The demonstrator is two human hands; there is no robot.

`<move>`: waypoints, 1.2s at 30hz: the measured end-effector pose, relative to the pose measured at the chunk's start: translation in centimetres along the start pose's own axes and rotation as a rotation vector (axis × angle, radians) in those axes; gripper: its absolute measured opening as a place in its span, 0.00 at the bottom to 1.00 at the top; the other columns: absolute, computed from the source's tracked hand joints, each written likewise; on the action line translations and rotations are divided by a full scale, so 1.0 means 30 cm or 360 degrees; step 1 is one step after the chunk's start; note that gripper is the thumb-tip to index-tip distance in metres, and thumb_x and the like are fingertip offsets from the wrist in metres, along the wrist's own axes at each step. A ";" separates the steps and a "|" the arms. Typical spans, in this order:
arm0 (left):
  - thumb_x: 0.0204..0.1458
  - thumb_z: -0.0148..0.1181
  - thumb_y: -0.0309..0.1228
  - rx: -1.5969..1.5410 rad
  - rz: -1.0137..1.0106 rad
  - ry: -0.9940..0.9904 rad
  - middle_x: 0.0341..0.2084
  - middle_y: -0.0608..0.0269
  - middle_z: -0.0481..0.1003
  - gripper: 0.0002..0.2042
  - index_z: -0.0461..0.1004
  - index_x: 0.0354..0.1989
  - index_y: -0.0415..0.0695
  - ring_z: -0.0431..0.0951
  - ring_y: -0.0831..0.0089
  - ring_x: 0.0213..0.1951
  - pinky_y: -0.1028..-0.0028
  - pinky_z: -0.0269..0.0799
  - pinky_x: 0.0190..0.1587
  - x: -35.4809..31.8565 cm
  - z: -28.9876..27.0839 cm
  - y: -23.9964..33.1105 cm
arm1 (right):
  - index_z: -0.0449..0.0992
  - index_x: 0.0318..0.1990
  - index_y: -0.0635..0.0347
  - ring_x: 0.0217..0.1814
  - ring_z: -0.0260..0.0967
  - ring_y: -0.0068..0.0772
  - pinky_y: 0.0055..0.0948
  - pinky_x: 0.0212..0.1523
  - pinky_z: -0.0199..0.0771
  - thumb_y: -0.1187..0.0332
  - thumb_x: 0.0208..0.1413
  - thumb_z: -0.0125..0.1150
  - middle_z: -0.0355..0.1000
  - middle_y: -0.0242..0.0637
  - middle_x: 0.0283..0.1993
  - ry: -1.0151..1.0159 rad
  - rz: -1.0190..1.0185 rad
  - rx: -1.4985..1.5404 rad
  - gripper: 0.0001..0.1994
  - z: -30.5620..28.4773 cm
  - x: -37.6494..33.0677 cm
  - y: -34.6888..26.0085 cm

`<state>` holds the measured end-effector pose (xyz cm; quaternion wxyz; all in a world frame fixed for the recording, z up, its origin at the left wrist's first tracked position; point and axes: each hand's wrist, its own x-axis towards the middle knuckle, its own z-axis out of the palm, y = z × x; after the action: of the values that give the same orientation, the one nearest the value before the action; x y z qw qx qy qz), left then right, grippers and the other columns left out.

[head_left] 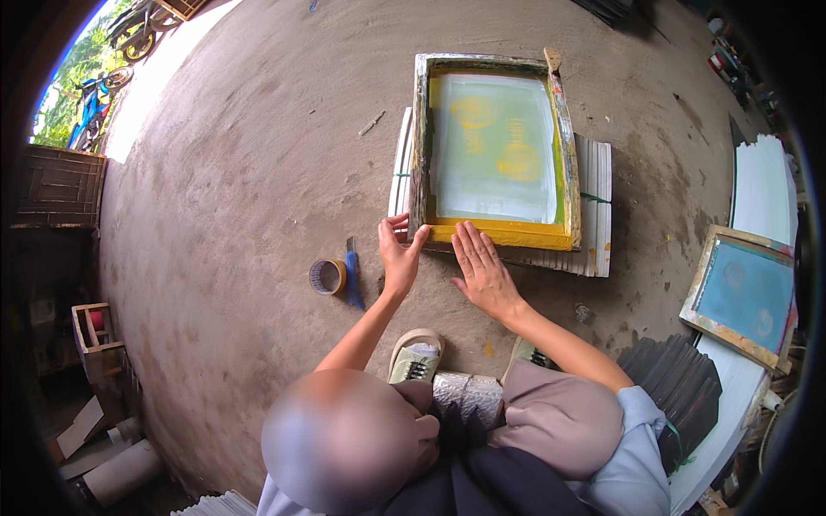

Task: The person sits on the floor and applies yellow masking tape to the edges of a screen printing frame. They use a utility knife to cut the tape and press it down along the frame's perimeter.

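Observation:
A wooden screen-printing frame [420, 142] lies on a stack of white boards [596, 206] bound with green string. Its pale mesh carries yellow patches, and a glossy yellow strip [516, 233] runs along the near rail. At the near left corner, my left hand [400, 258] grips the frame, thumb on one side and fingers on the other. My right hand [487, 273] lies flat with fingers stretched out, their tips on the yellow strip. Left of my left hand, a tape roll [328, 276] rests on the floor beside a blue cutter knife [353, 279].
A second screen-printing frame [742, 294] with blue mesh leans at the right on white sheets [761, 185]. Dark stacked boards [674, 391] lie nearer, by my right arm. A wooden crate [96, 334] and rolled material [125, 473] are at the left. Motorbikes stand outside, far left.

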<state>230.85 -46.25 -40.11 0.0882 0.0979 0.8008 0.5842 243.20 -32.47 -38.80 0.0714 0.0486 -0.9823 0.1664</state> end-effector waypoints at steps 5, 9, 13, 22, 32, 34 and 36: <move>0.53 0.59 0.31 0.0831 0.0449 0.0127 0.49 0.50 0.60 0.26 0.57 0.59 0.42 0.61 0.59 0.57 0.58 0.54 0.61 -0.045 0.026 0.037 | 0.57 0.65 0.63 0.73 0.46 0.38 0.38 0.71 0.48 0.68 0.54 0.57 0.52 0.41 0.70 0.0162 -0.0152 0.0072 0.30 -0.069 -0.088 0.128; 0.49 0.62 0.35 0.1180 0.1175 -0.0589 0.66 0.57 0.49 0.39 0.46 0.67 0.45 0.43 0.61 0.69 0.53 0.37 0.70 -0.070 0.104 0.089 | 0.55 0.66 0.61 0.72 0.47 0.39 0.39 0.71 0.48 0.70 0.54 0.57 0.52 0.40 0.69 0.0334 0.0361 -0.0142 0.31 -0.171 -0.139 0.203; 0.46 0.63 0.45 0.1564 0.1143 -0.0792 0.68 0.59 0.45 0.45 0.42 0.69 0.45 0.42 0.63 0.70 0.58 0.36 0.70 -0.100 0.101 0.052 | 0.51 0.67 0.59 0.73 0.44 0.36 0.36 0.71 0.48 0.68 0.52 0.61 0.49 0.37 0.70 0.0158 0.0310 -0.0284 0.36 -0.123 -0.177 0.224; 0.42 0.66 0.49 0.1743 0.1064 -0.0662 0.69 0.61 0.43 0.50 0.42 0.69 0.44 0.40 0.68 0.70 0.56 0.31 0.70 -0.100 -0.067 -0.016 | 0.50 0.68 0.54 0.73 0.43 0.33 0.36 0.71 0.48 0.69 0.51 0.60 0.47 0.32 0.71 0.0210 0.0403 -0.0391 0.37 -0.126 -0.275 0.291; 0.42 0.65 0.50 0.1290 0.1127 -0.0565 0.69 0.51 0.42 0.52 0.40 0.68 0.37 0.38 0.60 0.71 0.56 0.30 0.69 -0.150 -0.017 0.022 | 0.50 0.68 0.60 0.75 0.40 0.37 0.40 0.72 0.41 0.64 0.57 0.53 0.46 0.38 0.72 0.0273 0.0471 -0.0319 0.32 -0.142 -0.262 0.201; 0.43 0.63 0.50 0.1443 0.1101 -0.0830 0.69 0.54 0.42 0.50 0.41 0.68 0.37 0.39 0.62 0.71 0.58 0.32 0.70 -0.165 0.035 0.050 | 0.50 0.68 0.60 0.74 0.40 0.37 0.38 0.72 0.40 0.64 0.56 0.54 0.46 0.38 0.72 0.0121 0.0340 -0.0104 0.33 -0.120 -0.219 0.142; 0.45 0.61 0.50 0.1732 0.1174 -0.0955 0.69 0.59 0.43 0.47 0.42 0.69 0.41 0.41 0.66 0.70 0.63 0.35 0.70 -0.152 0.048 0.041 | 0.51 0.68 0.60 0.74 0.42 0.36 0.37 0.72 0.44 0.67 0.53 0.58 0.47 0.38 0.72 0.0141 0.0313 -0.0119 0.35 -0.105 -0.225 0.152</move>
<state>235.68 -45.74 -39.24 0.0401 0.5480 0.8345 0.0423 249.68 -26.64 -38.38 0.0998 -0.0579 -0.9837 0.1379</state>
